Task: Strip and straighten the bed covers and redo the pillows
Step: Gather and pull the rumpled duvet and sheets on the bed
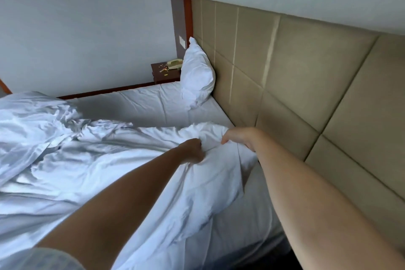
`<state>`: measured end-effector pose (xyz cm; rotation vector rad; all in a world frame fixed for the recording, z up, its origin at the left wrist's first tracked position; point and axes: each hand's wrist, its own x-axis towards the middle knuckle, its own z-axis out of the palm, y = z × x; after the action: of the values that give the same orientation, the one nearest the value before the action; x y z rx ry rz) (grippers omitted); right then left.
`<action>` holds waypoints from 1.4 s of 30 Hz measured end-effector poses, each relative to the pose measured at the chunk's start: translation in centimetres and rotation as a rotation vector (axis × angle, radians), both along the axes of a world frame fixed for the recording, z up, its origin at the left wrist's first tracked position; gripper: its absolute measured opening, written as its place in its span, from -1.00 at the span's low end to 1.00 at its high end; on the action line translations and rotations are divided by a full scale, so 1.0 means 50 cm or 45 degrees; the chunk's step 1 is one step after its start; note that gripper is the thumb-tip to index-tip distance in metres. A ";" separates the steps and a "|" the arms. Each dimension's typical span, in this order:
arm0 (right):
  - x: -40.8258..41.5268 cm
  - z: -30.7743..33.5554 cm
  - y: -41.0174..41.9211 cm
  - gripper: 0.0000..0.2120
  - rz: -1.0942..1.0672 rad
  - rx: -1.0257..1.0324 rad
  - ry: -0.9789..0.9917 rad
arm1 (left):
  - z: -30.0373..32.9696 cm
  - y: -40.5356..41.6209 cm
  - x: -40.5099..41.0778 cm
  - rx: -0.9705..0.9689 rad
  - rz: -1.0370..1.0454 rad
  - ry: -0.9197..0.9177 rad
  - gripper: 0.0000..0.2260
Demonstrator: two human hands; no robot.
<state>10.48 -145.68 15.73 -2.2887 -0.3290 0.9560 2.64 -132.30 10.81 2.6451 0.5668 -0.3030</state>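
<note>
A crumpled white duvet [92, 160] lies bunched across the near and left part of the bed. My left hand [194, 151] grips a fold of its top edge, fingers curled into the cloth. Just to the right, my right hand [238, 138] holds the same edge close to the headboard, its fingers partly buried in the fabric. One white pillow [197, 72] leans upright against the headboard at the far corner. The fitted sheet [149, 105] shows bare between the pillow and the duvet.
A padded beige headboard [306, 72] runs along the right side. A dark wooden nightstand [165, 73] with a beige telephone [174, 64] and small scattered bits stands beyond the bed's far corner, against a pale wall with wood trim.
</note>
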 end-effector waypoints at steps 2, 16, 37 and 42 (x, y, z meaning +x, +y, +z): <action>-0.034 0.015 -0.020 -0.74 -0.004 0.005 0.028 | 0.003 -0.010 -0.025 -0.033 -0.061 0.001 -0.70; 0.032 -0.017 0.060 -0.53 0.140 -0.435 -0.399 | 0.010 0.074 -0.023 -0.416 0.024 0.035 -0.34; 0.245 -0.416 0.130 -0.31 0.504 -0.608 -0.021 | -0.331 0.137 0.181 0.042 -0.309 0.670 -0.36; 0.236 -0.548 0.116 -0.16 0.490 -0.590 0.121 | -0.411 0.132 0.212 0.220 -0.544 0.726 -0.37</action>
<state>22.28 -139.88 -11.66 -2.6354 -0.5708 1.4553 13.26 -125.69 -9.74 2.8195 0.1806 -1.2073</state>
